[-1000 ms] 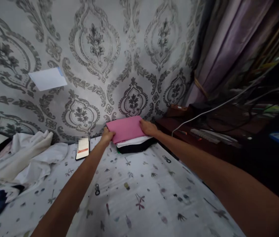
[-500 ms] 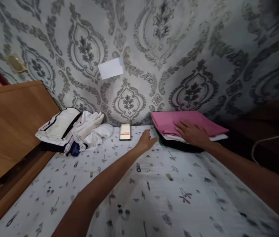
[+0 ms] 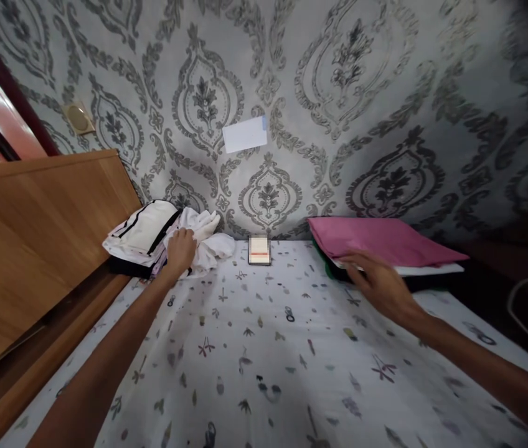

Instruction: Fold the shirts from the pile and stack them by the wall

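On the left, my left hand (image 3: 182, 252) lies against a heap of crumpled white garments (image 3: 205, 252), its fingers bent down into the cloth; the fingertips are hidden. Beside it is a pile of folded white clothes with black trim (image 3: 145, 227), dark cloth underneath. My right hand (image 3: 378, 283) is open, its fingers loosely spread at the front edge of another folded stack. A pink folded cloth (image 3: 385, 241) tops that stack, with white, black and green fabric below. Between the two piles a phone (image 3: 259, 250) stands near the wall with its screen blurred.
A white sheet with small printed motifs (image 3: 254, 348) covers the bed. Along the left runs a wooden board (image 3: 49, 236). The patterned wall (image 3: 287, 155) behind carries a white paper (image 3: 245, 134). A white cable (image 3: 513, 298) curves at the right edge.
My left hand has gone from beside the pink stack to the white garments on the left. My right hand has slid off the pink cloth's top to its front edge. The view has shifted left.
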Demonstrator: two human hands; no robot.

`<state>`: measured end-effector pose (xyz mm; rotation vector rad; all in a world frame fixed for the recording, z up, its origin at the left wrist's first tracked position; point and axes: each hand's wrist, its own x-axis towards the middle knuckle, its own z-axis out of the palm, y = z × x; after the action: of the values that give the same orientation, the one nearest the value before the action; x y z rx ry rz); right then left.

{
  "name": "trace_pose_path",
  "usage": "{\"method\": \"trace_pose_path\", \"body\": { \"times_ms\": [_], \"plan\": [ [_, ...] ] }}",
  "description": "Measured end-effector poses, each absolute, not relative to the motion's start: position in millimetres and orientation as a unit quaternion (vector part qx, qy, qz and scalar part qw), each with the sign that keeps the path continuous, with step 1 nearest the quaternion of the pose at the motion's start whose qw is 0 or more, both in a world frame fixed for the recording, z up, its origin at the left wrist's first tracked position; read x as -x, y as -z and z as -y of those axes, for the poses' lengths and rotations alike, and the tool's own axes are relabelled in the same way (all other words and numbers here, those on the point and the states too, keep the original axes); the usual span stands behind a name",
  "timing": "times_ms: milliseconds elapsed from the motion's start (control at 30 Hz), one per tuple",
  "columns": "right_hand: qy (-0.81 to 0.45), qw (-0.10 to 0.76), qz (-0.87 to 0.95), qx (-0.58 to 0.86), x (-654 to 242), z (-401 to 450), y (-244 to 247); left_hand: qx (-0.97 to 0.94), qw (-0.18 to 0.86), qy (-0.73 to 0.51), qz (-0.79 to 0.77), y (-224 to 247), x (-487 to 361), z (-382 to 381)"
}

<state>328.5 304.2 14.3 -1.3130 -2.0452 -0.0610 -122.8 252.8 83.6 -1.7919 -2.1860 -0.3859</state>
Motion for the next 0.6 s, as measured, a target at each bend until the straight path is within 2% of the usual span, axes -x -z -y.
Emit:
{"method": "trace_pose_path", "body": {
  "times_ms": [267,433,600],
  "plan": [
    [-0.277,0.337,0.827,0.355,-178,-271,-36,0.603,0.154,0.064,0.780,-82,143,-262],
    [-0.518,0.342,0.703,0.347,-79,-276,-18,0.603,0.187,0.062,0.773,-80,149,-260],
    [-0.587,0.334,0.629,0.385,-21,-287,2,0.607,0.159,0.055,0.777,-87,174,-272]
  ]
}}
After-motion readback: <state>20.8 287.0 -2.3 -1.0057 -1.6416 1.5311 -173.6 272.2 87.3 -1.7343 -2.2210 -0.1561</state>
